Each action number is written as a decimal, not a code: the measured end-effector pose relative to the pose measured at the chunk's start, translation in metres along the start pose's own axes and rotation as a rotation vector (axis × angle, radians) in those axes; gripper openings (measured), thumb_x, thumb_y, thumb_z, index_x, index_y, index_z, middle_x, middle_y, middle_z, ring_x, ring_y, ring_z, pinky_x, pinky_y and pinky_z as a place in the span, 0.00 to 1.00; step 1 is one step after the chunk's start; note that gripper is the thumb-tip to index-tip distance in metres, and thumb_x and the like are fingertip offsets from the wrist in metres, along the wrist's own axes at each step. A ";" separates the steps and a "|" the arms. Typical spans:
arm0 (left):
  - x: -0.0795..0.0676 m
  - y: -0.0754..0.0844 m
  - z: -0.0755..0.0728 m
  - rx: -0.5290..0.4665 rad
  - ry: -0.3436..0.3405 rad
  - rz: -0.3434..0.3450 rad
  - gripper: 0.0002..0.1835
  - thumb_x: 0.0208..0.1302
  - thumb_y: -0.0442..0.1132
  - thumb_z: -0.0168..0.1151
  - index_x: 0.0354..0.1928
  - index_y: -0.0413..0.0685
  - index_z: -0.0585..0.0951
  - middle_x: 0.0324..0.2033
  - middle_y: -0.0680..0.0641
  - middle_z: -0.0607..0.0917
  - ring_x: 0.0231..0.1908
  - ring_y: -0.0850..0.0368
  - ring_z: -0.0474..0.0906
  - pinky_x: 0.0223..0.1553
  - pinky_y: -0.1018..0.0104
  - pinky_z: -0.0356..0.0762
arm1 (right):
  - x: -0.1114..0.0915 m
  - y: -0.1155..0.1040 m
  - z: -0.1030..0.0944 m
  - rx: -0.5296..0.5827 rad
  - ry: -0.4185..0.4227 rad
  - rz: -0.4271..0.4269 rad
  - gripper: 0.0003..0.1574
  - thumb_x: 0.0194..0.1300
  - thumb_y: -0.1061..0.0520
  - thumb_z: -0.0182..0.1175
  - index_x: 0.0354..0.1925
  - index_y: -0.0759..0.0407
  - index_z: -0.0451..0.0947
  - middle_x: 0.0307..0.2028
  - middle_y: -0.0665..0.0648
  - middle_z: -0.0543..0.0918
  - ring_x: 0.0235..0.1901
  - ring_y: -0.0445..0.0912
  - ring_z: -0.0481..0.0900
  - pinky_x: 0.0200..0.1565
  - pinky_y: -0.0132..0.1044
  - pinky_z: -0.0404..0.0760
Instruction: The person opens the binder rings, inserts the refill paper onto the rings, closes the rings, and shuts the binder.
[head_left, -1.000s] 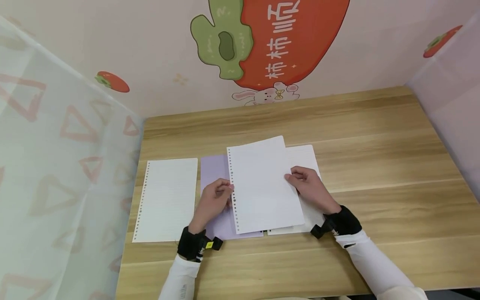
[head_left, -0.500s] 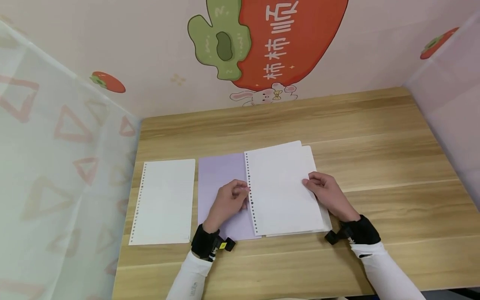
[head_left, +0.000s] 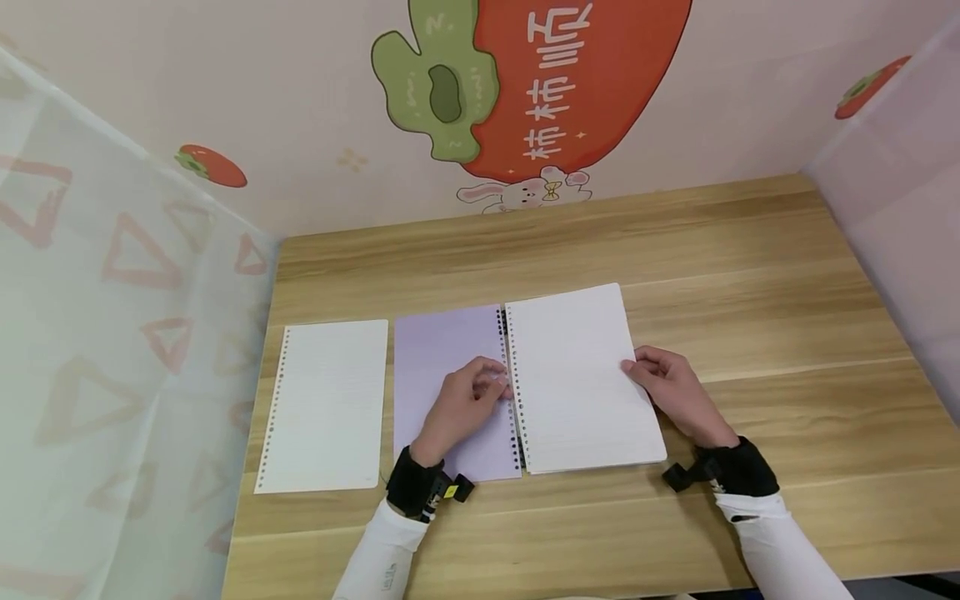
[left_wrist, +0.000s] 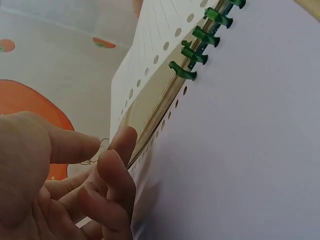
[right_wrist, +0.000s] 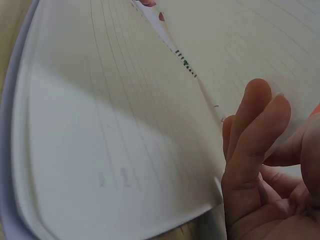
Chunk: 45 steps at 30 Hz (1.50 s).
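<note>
An unfolded ring notebook has a lilac cover (head_left: 435, 350) at its left and a pile of ruled pages (right_wrist: 75, 150) at its right. Green binder rings (left_wrist: 200, 47) stand along the spine. Over the pages lies a white hole-punched loose-leaf sheet (head_left: 577, 375), its holed edge raised a little off the pile in the left wrist view. At mid-height of that edge, the left hand (head_left: 472, 396) pinches it, fingertips beside the spine. Thumb and fingers of the right hand (head_left: 675, 387) grip the sheet's outer edge.
Another white hole-punched sheet (head_left: 322, 408) lies to the left of the lilac cover. Everything rests on a wooden table (head_left: 787, 333). Printed cloth walls (head_left: 315, 100) rise behind it and at both sides.
Both hands have carried the loose-leaf sheet to the right and lowered it from over the lilac cover onto the ruled pages. The spine now shows beside its holed edge.
</note>
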<state>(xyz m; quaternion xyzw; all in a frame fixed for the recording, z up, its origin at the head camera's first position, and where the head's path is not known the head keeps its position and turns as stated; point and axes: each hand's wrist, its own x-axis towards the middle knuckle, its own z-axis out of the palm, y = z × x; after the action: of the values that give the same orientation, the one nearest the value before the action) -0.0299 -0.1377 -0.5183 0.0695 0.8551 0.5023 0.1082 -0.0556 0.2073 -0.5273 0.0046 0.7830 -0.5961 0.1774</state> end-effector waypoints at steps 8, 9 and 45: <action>0.009 0.006 0.005 0.274 0.071 0.171 0.15 0.74 0.43 0.60 0.58 0.47 0.81 0.48 0.51 0.84 0.44 0.56 0.77 0.47 0.60 0.76 | -0.003 0.000 0.000 0.023 -0.023 0.028 0.28 0.75 0.45 0.59 0.50 0.71 0.77 0.23 0.49 0.76 0.22 0.39 0.71 0.26 0.31 0.72; 0.010 0.006 0.006 0.308 0.077 0.195 0.17 0.74 0.43 0.60 0.60 0.46 0.81 0.52 0.49 0.83 0.48 0.53 0.77 0.51 0.58 0.75 | -0.003 0.000 0.000 0.026 -0.025 0.029 0.28 0.75 0.45 0.59 0.51 0.72 0.77 0.25 0.50 0.78 0.23 0.39 0.73 0.27 0.31 0.73; 0.029 0.009 0.008 0.588 -0.046 0.209 0.28 0.80 0.53 0.47 0.75 0.51 0.71 0.79 0.44 0.61 0.67 0.38 0.60 0.62 0.39 0.58 | -0.003 -0.003 -0.007 0.140 -0.099 0.088 0.34 0.76 0.44 0.56 0.60 0.73 0.72 0.31 0.50 0.85 0.28 0.39 0.80 0.31 0.32 0.81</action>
<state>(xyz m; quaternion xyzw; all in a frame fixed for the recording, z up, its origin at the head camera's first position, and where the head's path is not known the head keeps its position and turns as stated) -0.0561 -0.1195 -0.5176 0.1969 0.9493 0.2400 0.0505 -0.0559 0.2136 -0.5217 0.0219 0.7287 -0.6406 0.2410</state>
